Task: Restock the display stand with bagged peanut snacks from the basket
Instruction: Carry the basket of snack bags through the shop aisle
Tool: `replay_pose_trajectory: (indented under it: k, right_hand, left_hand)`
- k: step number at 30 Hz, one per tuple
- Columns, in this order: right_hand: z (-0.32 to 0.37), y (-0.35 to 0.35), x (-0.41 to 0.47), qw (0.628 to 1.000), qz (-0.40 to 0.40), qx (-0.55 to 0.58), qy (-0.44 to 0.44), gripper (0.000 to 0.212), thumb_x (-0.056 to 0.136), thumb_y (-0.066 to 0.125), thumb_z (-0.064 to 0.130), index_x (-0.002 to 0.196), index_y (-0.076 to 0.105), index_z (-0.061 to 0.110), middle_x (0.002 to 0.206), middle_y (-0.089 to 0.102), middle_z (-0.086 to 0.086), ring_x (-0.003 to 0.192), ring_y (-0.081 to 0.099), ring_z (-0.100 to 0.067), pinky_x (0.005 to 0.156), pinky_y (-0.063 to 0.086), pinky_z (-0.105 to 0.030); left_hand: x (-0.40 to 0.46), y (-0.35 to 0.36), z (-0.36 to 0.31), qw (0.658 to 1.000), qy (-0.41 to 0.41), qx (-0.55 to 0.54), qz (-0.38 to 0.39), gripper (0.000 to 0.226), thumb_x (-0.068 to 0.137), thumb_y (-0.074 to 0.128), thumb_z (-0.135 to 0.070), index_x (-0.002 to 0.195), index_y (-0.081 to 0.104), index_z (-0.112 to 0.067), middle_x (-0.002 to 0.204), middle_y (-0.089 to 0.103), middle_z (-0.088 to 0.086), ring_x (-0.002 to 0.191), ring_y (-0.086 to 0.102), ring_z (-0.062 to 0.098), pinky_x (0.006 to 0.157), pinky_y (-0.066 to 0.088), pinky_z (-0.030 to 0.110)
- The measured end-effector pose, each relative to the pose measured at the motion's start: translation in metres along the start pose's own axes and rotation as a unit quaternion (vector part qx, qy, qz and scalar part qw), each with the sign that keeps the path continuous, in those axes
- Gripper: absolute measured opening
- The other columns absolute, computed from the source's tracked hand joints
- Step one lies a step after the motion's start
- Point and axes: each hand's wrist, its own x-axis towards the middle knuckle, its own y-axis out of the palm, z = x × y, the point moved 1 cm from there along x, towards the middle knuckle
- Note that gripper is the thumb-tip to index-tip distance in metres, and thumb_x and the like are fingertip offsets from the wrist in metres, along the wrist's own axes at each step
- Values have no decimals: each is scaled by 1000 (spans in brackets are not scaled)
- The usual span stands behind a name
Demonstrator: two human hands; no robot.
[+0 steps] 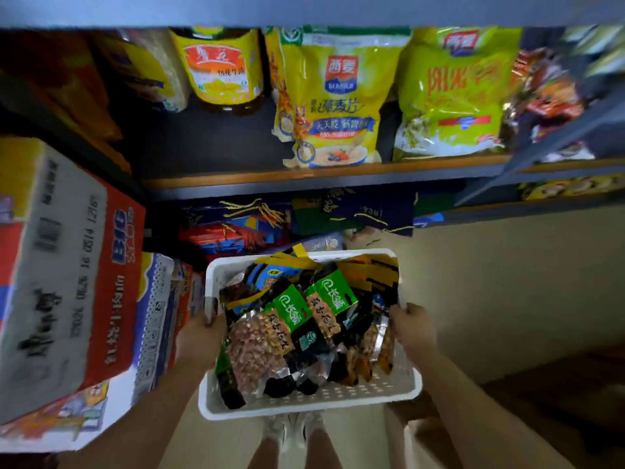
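Note:
I carry a white perforated plastic basket [338, 399] in front of me, at about waist height. My left hand [199, 336] grips its left rim and my right hand [414, 328] grips its right rim. Inside lie several bagged peanut snacks [257, 343] with green and black labels, plus yellow and black packets [368, 269] toward the far side. The display stand [304, 179] rises just beyond the basket, with a dark shelf at upper centre and a lower shelf under it.
The upper shelf holds a yellow oil bottle [220, 67], a yellow oat bag [334, 96] and a green bag [453, 93]. Dark blue gift bags [257, 221] fill the lower shelf. Stacked cartons [64, 275] stand at my left. My shoes [291, 431] show below on a beige floor.

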Motion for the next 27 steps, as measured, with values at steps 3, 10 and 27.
replay_pose_trajectory:
  k: [3,10,27]
  right_hand:
    - [-1,-49,-29,999,-33,6,6,26,87,53,20,64,54,7,56,50,-8,51,45,-18,45,31,-26]
    - [-43,-176,-59,981,-97,150,75,21,87,55,22,80,62,3,57,52,-9,47,45,-19,42,35,-28]
    - [-149,-498,57,884,-289,303,207,31,83,55,17,57,54,0,43,46,-14,39,44,-24,44,35,-29]
  left_hand:
    - [-38,-14,-40,999,37,13,29,39,88,54,-25,53,38,-16,45,44,9,42,46,25,48,39,31]
    - [-111,4,-188,964,213,104,123,37,88,54,-16,57,36,-13,51,38,7,46,37,22,47,25,29]
    - [-251,310,-568,839,419,183,294,37,84,55,-15,51,37,-14,48,40,8,51,43,25,53,32,30]
